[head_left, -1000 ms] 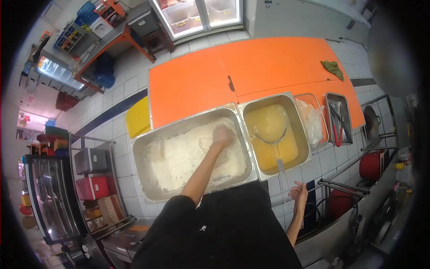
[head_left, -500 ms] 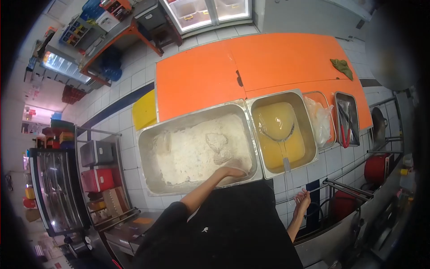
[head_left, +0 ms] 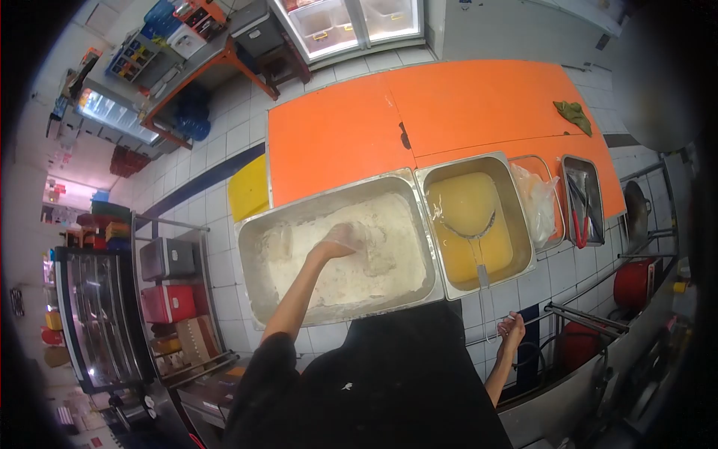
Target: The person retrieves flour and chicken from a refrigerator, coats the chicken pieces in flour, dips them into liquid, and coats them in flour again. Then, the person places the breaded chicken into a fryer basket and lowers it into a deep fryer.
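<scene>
My left hand (head_left: 341,241) is over the white flour (head_left: 314,280) in the large metal tray (head_left: 340,312), its fingers smeared by motion. Flour-coated lumps (head_left: 380,260) lie just right of it; what they are under the coating I cannot tell. Beside this tray, a smaller deep metal pan (head_left: 523,258) contains yellow liquid (head_left: 458,258). A wire strainer (head_left: 469,233) rests in that liquid, its long handle sticking out over the near rim. My right hand (head_left: 511,329) hangs beside the handle's end, fingers loosely apart and slightly bent, with nothing seen in it.
An orange table (head_left: 336,127) stands behind the trays, with a green cloth (head_left: 573,117) at its far right. Right of the pan are a plastic bag (head_left: 535,202) and a narrow tray holding red-handled tongs (head_left: 580,224). A metal rack (head_left: 209,284) stands at left.
My left hand has moved from the flour tray's near right corner up and left to its middle. The right hand stays by the strainer handle's end.
</scene>
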Action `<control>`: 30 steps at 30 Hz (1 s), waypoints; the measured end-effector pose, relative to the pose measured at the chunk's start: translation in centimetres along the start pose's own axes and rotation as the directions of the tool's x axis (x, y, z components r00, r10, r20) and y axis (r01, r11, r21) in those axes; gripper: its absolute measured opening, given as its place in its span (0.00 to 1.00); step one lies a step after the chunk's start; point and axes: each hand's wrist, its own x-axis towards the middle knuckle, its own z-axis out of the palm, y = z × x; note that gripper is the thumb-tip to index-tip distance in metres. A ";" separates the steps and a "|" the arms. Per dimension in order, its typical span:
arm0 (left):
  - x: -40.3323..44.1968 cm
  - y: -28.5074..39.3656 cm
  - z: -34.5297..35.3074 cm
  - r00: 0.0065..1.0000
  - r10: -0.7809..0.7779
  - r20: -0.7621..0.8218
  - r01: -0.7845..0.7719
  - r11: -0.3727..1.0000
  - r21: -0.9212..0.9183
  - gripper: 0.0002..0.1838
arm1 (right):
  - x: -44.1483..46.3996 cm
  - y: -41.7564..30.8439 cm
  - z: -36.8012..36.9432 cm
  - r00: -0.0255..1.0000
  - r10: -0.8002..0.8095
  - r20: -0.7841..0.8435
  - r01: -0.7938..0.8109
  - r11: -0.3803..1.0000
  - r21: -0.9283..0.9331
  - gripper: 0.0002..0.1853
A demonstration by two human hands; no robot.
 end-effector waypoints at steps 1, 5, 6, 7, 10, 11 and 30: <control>0.4 -0.5 -0.1 0.999 -0.021 -0.028 0.022 0.999 0.038 0.24 | -0.1 0.1 0.0 1.000 0.000 0.002 0.000 1.000 0.003 0.19; 1.3 -2.9 0.4 0.993 0.059 -0.097 -0.052 0.996 0.076 0.23 | -0.5 -0.5 0.1 1.000 0.000 0.002 0.000 1.000 -0.016 0.19; 0.8 -2.2 -0.6 0.988 0.068 -0.138 -0.062 0.997 0.054 0.22 | -0.7 -0.1 0.2 1.000 0.006 -0.005 -0.006 1.000 -0.010 0.19; 0.6 -1.7 -1.2 0.980 0.075 -0.183 -0.071 0.997 0.026 0.21 | -0.7 -0.1 0.1 1.000 0.006 0.002 -0.006 1.000 -0.026 0.19; 1.7 -2.1 -1.2 0.955 0.032 -0.294 -0.045 0.998 -0.037 0.19 | 0.3 -0.5 -0.3 1.000 -0.011 0.026 0.012 0.999 -0.036 0.18; 1.8 -2.1 -1.3 0.956 0.037 -0.290 -0.047 0.998 -0.029 0.19 | 0.2 -0.2 -0.3 0.999 -0.023 0.031 0.023 1.000 -0.018 0.18; 2.7 -0.8 10.0 0.980 -0.022 0.197 0.072 0.966 -0.247 0.52 | -0.1 0.5 0.3 0.999 -0.017 0.028 0.017 1.000 -0.005 0.16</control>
